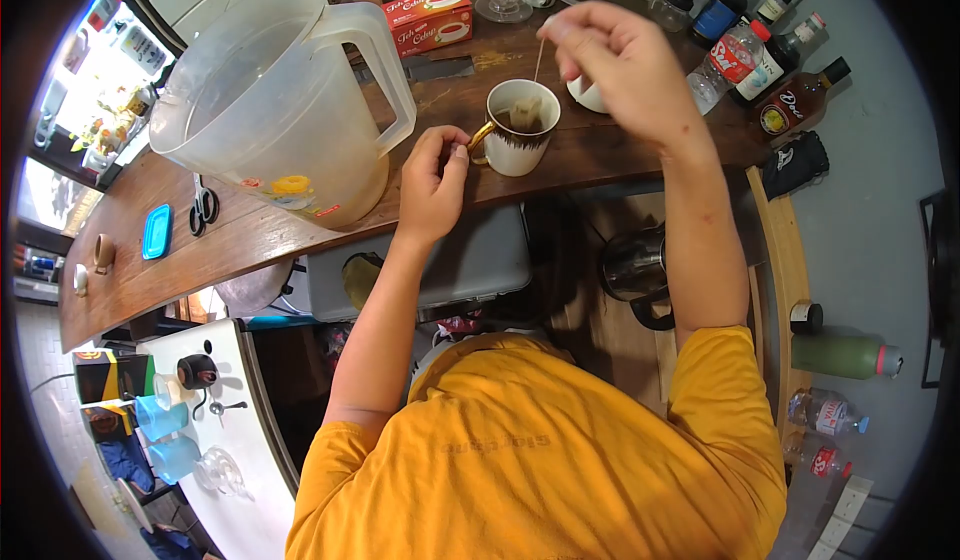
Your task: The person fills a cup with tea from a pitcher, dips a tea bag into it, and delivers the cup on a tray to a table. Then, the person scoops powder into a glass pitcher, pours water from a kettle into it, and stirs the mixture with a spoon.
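A white mug (516,160) with a gold handle and a dark brown band stands upright near the counter's front edge. My left hand (435,182) is closed on the mug's handle from the left side. Above and to the right, my right hand (612,60) pinches the end of a string that runs down into the mug. On that string hangs a tea bag (527,115), inside the mug near the dark liquid. Partly hidden behind my right hand is a white cup or bowl (588,96).
A large translucent pitcher (290,110) fills the counter's left part. Behind the mug lies a red tea box (430,22). Several bottles (800,100) line the right wall. Scissors (203,207) and a blue lid (157,232) lie farther left on the wooden counter (250,250).
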